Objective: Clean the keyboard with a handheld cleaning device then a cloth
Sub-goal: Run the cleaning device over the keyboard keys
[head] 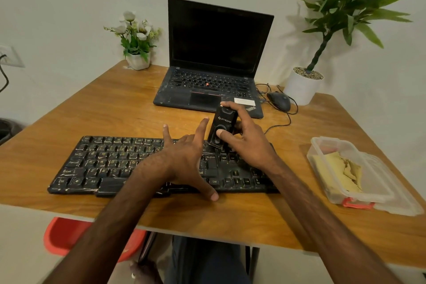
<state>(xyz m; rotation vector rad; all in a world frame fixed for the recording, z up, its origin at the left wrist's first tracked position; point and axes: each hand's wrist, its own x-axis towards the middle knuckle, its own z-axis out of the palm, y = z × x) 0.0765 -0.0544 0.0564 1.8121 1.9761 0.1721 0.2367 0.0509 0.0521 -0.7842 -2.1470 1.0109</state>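
Observation:
A dusty black keyboard (103, 163) lies across the middle of the wooden table (115, 108). My right hand (246, 140) grips a small black handheld cleaning device (222, 128), held upright with its lower end on the keys right of centre and my thumb on its front button. My left hand (184, 157) rests spread on the keyboard's middle, fingers straight, thumb over the front edge. A yellow cloth (343, 168) lies crumpled in a clear plastic box (378, 193) at the right.
An open black laptop (214, 71) stands behind the keyboard. A wired black mouse (279, 100) lies to the laptop's right. A white flower pot (138, 60) and a tall potted plant (304, 85) stand at the back. A red stool (66, 235) sits below the table's front edge.

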